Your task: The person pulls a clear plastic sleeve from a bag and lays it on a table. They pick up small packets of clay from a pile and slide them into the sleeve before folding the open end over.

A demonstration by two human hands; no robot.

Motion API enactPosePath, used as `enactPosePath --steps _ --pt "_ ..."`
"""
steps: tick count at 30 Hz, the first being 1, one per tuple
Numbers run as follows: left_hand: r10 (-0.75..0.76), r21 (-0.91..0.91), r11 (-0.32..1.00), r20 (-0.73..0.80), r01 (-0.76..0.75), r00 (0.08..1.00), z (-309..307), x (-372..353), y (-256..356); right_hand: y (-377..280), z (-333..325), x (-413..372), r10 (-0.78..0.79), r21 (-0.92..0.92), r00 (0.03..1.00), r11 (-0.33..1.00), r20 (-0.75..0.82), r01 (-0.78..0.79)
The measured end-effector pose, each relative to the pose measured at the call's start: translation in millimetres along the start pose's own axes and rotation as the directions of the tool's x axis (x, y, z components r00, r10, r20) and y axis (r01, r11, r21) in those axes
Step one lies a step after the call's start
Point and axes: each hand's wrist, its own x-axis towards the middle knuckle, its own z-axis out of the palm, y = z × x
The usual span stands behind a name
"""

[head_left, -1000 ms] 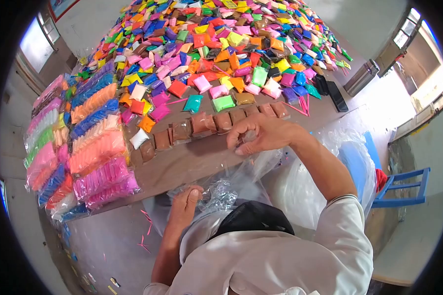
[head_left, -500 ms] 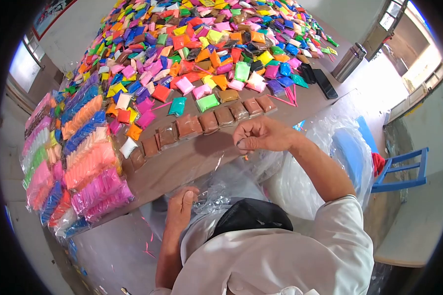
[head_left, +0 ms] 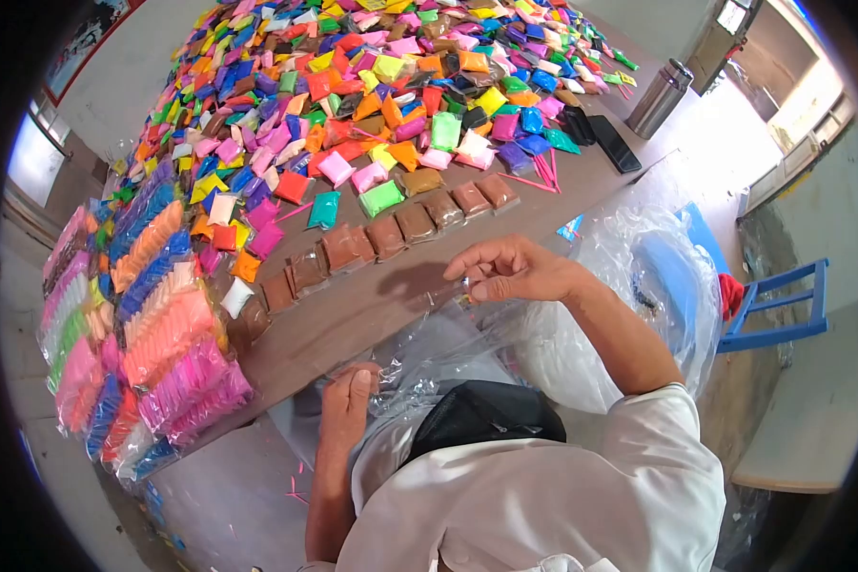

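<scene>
My right hand (head_left: pixel 517 271) is above the front edge of the table, thumb and fingers pinched on a corner of clear plastic film. Lower down at my lap, my left hand (head_left: pixel 347 400) is closed on a crumpled clear plastic bag (head_left: pixel 415 374), thumb uppermost. The film seems to stretch between both hands, though its outline is hard to make out. A small shiny, colourful bit shows at my right fingertips, too small to name. Behind my hands, a slanting row of brown clay packets (head_left: pixel 385 236) lies along the table (head_left: pixel 338 310).
A large heap of colourful packets (head_left: pixel 372 86) covers the table's far side. Bagged stacks of packets (head_left: pixel 167 315) stand at the left. A steel flask (head_left: pixel 660 100) and a black phone (head_left: pixel 614 145) are at right, above a big clear bag (head_left: pixel 582 353) and a blue stool (head_left: pixel 777 310).
My right hand's fingers have opened slightly and shifted, and film now shows at their tips. My left hand stays at my lap. The whole view has shifted slightly left.
</scene>
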Motion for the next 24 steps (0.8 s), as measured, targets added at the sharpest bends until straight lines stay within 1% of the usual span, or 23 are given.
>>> enactPosePath --steps 2,5,8,11,14,17,19,20,21,23,24 --pt "0.003 0.008 1.0 0.002 -0.003 1.0 0.3 0.2 -0.6 0.0 -1.6 -0.6 0.008 -0.042 1.0 0.999 0.005 -0.008" --pt "0.011 0.01 1.0 0.016 -0.012 1.0 0.4 1.1 1.2 -4.2 -0.6 1.7 0.105 -0.073 0.993 0.991 -0.044 -0.108" --pt "0.028 0.019 0.999 0.021 -0.028 0.999 -0.8 2.3 5.8 -8.3 2.3 3.1 0.085 -0.049 0.989 0.995 -0.118 -0.092" --pt "0.037 0.019 0.999 0.025 -0.038 0.999 -1.6 2.4 5.7 -11.2 4.9 1.7 0.072 0.027 0.971 0.997 -0.228 -0.068" --pt "0.045 0.032 0.998 0.023 -0.046 0.999 -2.3 2.0 1.9 -4.3 -7.7 -5.5 0.009 -0.023 0.953 1.0 -0.304 -0.016" --pt "0.041 0.044 0.998 0.022 -0.042 0.999 -2.5 3.2 5.7 -3.0 -20.5 -18.5 0.125 -0.012 0.83 0.988 -0.543 -0.157" --pt "0.022 0.051 0.998 0.017 -0.023 1.0 -2.7 4.7 9.8 8.9 -44.7 -31.0 0.0 -0.217 0.682 0.948 -0.731 -0.232" --pt "0.005 0.057 0.998 0.012 -0.006 1.0 -3.4 4.8 11.3 28.4 -69.1 -39.7 -0.308 -0.527 0.544 0.792 -0.78 -0.307" --pt "-0.013 0.062 0.998 0.006 0.013 1.0 -3.7 4.7 11.7 43.4 -89.6 -50.0 -0.605 -0.734 0.418 0.528 -0.678 -0.427" --pt "-0.008 0.044 0.999 0.015 0.007 1.0 -4.4 5.8 10.0 22.2 -95.9 -69.2 -0.689 -0.645 0.292 0.327 -0.663 -0.691" --pt "-0.002 0.036 0.999 0.016 0.002 1.0 -4.6 7.5 9.5 9.5 -95.5 -77.7 -0.627 -0.586 0.312 0.291 -0.714 -0.756"
